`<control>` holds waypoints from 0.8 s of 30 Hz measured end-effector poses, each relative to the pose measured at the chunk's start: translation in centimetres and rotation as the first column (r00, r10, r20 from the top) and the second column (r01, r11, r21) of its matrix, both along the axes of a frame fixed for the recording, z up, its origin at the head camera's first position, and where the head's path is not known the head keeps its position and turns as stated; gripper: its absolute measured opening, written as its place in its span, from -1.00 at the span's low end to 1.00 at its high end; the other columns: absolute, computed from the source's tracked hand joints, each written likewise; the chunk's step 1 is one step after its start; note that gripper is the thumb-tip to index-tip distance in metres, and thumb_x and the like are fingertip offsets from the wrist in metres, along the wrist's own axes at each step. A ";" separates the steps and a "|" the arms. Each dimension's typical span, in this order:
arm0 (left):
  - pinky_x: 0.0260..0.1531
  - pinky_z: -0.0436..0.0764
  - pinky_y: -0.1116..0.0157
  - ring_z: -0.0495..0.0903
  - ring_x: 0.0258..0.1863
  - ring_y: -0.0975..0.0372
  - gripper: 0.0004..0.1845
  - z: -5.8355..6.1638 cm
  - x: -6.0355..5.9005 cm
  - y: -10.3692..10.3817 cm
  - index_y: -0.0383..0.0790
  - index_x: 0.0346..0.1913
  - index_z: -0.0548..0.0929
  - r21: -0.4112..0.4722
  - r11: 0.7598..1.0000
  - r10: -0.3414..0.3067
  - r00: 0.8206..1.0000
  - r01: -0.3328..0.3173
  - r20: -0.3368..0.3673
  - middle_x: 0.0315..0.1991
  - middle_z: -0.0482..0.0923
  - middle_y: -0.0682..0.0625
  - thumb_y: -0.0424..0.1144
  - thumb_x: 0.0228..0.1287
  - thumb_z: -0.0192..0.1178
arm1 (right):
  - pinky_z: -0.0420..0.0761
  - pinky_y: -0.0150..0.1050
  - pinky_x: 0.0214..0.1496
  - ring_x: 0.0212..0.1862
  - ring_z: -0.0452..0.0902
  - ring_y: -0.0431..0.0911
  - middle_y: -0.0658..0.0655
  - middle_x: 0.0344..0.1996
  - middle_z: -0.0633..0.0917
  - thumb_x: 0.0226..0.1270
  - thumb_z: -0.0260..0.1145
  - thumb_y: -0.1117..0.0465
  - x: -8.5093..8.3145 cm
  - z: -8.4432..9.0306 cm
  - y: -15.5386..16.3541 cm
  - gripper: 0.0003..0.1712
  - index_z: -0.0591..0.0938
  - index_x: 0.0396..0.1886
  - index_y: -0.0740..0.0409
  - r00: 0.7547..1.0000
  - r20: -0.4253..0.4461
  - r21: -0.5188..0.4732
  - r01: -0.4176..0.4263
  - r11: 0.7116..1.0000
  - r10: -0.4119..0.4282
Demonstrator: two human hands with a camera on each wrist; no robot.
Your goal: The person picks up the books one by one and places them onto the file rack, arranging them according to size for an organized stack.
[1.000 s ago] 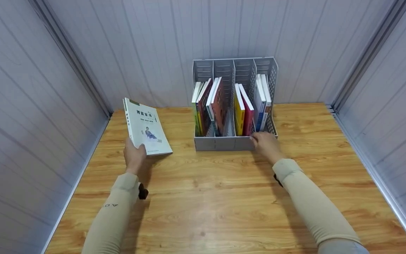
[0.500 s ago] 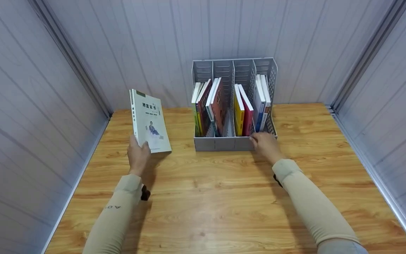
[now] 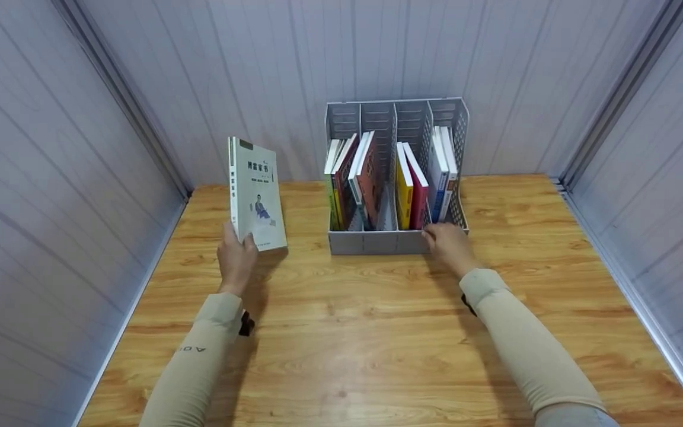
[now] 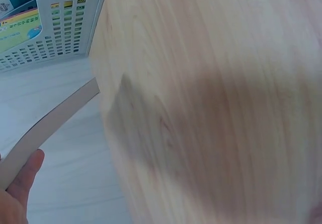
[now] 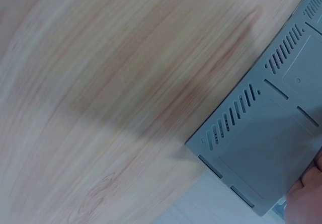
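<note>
My left hand (image 3: 236,261) grips a pale paperback book (image 3: 257,196) at its lower left corner, thumb over the cover. The book stands tilted with its spine to the left, and a small seated figure is printed on the front. Only its page edge shows in the left wrist view, a thin strip (image 4: 55,118) above the thumb. To the right, a grey four-slot book rack (image 3: 377,243) stands near the back wall. My right hand (image 3: 451,246) holds the rack's low front lip near its right end, fingertips curled over the edge.
Thin books fill parts of every slot: green and dark red ones (image 3: 341,184), an orange-brown one (image 3: 369,184), yellow and red ones (image 3: 411,187), and white-and-blue ones (image 3: 442,172). Ribbed panel walls (image 3: 246,77) enclose the wooden table (image 3: 341,332) at the back and both sides.
The left hand has raised the book and shifted it slightly right, turning it more upright. My right hand keeps its hold on the rack.
</note>
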State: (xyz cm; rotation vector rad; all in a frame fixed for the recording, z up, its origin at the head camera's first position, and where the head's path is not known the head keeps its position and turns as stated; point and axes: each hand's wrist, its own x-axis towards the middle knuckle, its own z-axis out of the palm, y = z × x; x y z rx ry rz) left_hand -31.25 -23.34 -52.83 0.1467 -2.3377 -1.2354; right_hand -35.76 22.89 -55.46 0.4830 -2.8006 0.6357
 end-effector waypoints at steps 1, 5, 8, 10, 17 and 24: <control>0.32 0.64 -0.26 0.60 0.36 -0.36 -0.53 0.1 0.0 0.1 -0.46 0.47 0.35 -0.012 1.000 -0.001 1.000 0.001 -0.008 0.43 0.51 -0.49 -0.41 0.60 0.06 | 0.68 0.29 0.21 0.00 0.77 0.31 0.36 -0.09 0.85 0.70 0.24 0.19 0.0 0.0 0.0 -0.68 0.80 0.01 0.34 1.000 0.009 -0.004 0.003 1.000 -0.003; 0.26 0.68 -0.27 0.62 0.33 -0.37 -0.57 0.4 0.2 0.3 -0.49 0.41 0.38 -0.049 0.999 -0.008 0.999 0.006 -0.052 0.40 0.53 -0.51 -0.42 0.60 0.08 | 0.65 0.30 0.26 0.04 0.76 0.32 0.36 -0.05 0.85 0.70 0.23 0.18 0.0 -0.1 0.0 -0.67 0.80 0.04 0.35 1.000 0.019 -0.006 0.010 1.000 -0.010; 0.19 0.71 -0.28 0.66 0.26 -0.38 -0.62 0.7 0.4 0.4 -0.50 0.35 0.41 -0.074 0.997 -0.005 0.996 -0.002 -0.087 0.31 0.58 -0.54 -0.42 0.60 0.09 | 0.64 0.32 0.27 0.05 0.75 0.33 0.37 -0.05 0.84 0.71 0.22 0.17 -0.1 -0.2 0.1 -0.66 0.79 0.05 0.35 1.000 0.021 0.008 0.011 1.000 -0.011; 0.15 0.73 -0.29 0.69 0.22 -0.39 -0.64 0.8 0.5 0.5 -0.51 0.31 0.42 -0.086 0.996 -0.004 0.994 -0.005 -0.106 0.27 0.60 -0.54 -0.42 0.59 0.10 | 0.63 0.33 0.27 0.06 0.75 0.34 0.37 -0.05 0.84 0.71 0.20 0.16 -0.1 -0.3 0.1 -0.65 0.79 0.06 0.34 1.000 0.023 0.018 0.011 1.000 -0.011; 0.01 0.75 -0.33 0.73 0.14 -0.40 -0.65 1.4 0.8 0.9 -0.53 0.30 0.46 -0.136 0.990 -0.008 0.977 -0.021 -0.211 0.22 0.65 -0.54 -0.44 0.57 0.10 | 0.63 0.32 0.29 0.08 0.74 0.35 0.37 -0.02 0.84 0.72 0.20 0.15 -0.2 -0.4 0.1 -0.63 0.78 0.08 0.34 1.000 0.020 0.015 0.012 1.000 -0.012; -0.13 0.77 -0.34 0.77 0.02 -0.41 -0.67 2.0 1.0 1.4 -0.54 0.26 0.50 -0.200 0.979 -0.038 0.948 -0.028 -0.317 0.10 0.68 -0.53 -0.48 0.53 0.10 | 0.65 0.30 0.26 0.05 0.75 0.33 0.36 -0.04 0.85 0.72 0.20 0.15 -0.1 -0.4 0.1 -0.64 0.79 0.06 0.34 1.000 0.023 0.005 0.019 1.000 -0.019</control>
